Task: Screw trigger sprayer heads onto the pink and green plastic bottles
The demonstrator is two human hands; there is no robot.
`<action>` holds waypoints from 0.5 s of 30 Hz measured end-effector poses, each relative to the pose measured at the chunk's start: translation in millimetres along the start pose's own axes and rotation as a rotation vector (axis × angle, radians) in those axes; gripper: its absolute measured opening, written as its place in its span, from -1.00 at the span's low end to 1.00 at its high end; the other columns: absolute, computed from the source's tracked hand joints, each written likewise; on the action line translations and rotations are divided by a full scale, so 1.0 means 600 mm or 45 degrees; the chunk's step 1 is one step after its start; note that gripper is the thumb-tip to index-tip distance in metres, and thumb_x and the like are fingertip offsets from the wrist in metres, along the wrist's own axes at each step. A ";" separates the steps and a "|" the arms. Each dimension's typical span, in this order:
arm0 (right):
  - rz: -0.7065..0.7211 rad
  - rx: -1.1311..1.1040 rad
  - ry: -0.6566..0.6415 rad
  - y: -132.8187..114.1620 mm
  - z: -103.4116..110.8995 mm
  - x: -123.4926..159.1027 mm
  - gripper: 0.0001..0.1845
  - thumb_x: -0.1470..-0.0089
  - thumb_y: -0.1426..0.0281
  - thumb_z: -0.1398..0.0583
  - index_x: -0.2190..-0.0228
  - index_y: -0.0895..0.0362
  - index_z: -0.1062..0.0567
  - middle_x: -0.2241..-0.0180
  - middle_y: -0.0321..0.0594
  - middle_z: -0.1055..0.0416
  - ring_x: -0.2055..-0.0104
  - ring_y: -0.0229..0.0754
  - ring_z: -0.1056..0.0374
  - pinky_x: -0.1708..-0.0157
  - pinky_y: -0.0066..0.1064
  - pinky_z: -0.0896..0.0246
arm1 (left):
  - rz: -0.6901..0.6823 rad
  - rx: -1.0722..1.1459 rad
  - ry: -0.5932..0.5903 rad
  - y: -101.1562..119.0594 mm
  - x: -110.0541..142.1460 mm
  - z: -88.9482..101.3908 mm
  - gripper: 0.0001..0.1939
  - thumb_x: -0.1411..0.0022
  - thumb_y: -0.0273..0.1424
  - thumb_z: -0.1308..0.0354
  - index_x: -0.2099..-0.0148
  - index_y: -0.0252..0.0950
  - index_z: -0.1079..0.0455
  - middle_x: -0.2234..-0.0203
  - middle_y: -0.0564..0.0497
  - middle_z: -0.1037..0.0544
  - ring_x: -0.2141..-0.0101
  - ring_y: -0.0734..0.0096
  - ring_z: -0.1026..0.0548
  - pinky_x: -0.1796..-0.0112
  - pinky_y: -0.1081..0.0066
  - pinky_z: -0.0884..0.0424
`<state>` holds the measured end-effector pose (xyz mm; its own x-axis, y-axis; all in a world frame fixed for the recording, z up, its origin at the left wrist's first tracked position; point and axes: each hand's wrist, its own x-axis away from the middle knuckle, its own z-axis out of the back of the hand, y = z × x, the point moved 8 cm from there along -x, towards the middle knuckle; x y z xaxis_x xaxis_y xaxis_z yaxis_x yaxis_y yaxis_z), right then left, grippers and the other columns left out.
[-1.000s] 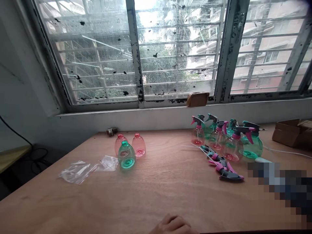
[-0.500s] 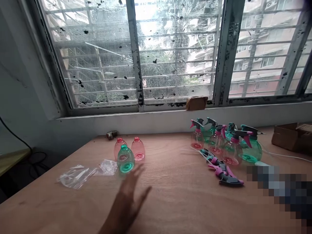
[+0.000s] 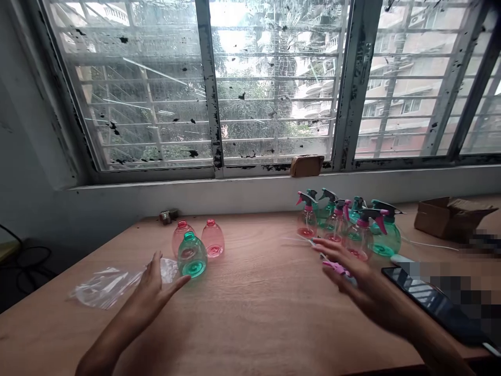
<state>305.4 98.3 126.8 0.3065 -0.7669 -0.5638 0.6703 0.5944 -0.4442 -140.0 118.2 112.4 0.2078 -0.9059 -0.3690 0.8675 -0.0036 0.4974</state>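
My left hand (image 3: 154,287) hovers by the open-topped green bottle (image 3: 192,258), thumb and fingers apart, holding nothing. Behind that bottle stand two open-topped pink bottles, one on the left (image 3: 182,232) and one on the right (image 3: 213,240). Above the loose spray heads, my right hand (image 3: 362,282) is stretched out with its fingers apart. It hides most of them; a pink trigger piece (image 3: 335,268) shows between thumb and fingers. I cannot tell whether the hand touches it. Several bottles with spray heads fitted, such as a green one (image 3: 385,237), stand just beyond.
Crumpled clear plastic bags (image 3: 104,287) lie left of the bottles. A dark phone (image 3: 430,297) rests beside my right forearm. An open cardboard box (image 3: 450,216) sits at the back right, and a small metal object (image 3: 168,215) at the back left. A barred window (image 3: 250,104) rises behind the wooden table.
My left hand has moved left and now sits beside the green bottle. My right hand has come into view over the loose spray heads. The view has shifted slightly right.
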 end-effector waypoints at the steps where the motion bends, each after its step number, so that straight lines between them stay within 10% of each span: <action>1: -0.109 0.081 -0.027 0.050 -0.002 -0.022 -0.58 -0.36 0.28 0.02 -0.17 -0.03 -0.36 -0.26 -0.11 -0.30 -0.31 0.05 -0.19 -0.22 -0.10 -0.26 | -0.005 -0.012 -0.019 0.007 -0.009 0.004 0.09 -0.18 0.13 -0.07 -0.44 -0.55 0.21 -0.39 -0.57 0.01 -0.38 -0.32 0.02 -0.27 -0.19 -0.07; 7: -0.524 0.322 -0.244 0.280 -0.045 -0.109 -0.80 -0.35 0.33 -0.16 0.11 0.16 -0.52 0.13 -0.11 -0.55 0.14 -0.01 -0.50 0.11 -0.10 -0.44 | -0.136 -0.027 -0.160 0.053 -0.058 -0.016 -0.07 -0.17 0.05 -0.10 -0.39 -0.40 0.07 -0.37 -0.44 -0.14 -0.36 -0.24 -0.11 -0.25 -0.10 -0.17; 15: -0.663 0.394 -0.342 0.329 -0.098 -0.132 -0.76 -0.30 0.32 -0.25 0.05 0.15 -0.49 0.06 -0.15 -0.50 0.15 -0.05 -0.50 0.18 -0.15 -0.49 | -0.185 0.058 -0.235 0.066 -0.032 -0.052 -0.27 -0.18 0.05 -0.12 -0.21 -0.35 -0.19 -0.20 -0.38 -0.40 -0.23 -0.23 -0.34 -0.15 -0.07 -0.31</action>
<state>373.8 290.7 42.9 0.0213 -0.9927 -0.1183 0.9273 0.0639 -0.3688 -95.3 148.8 114.7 -0.0078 -0.9565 -0.2915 0.8602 -0.1550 0.4859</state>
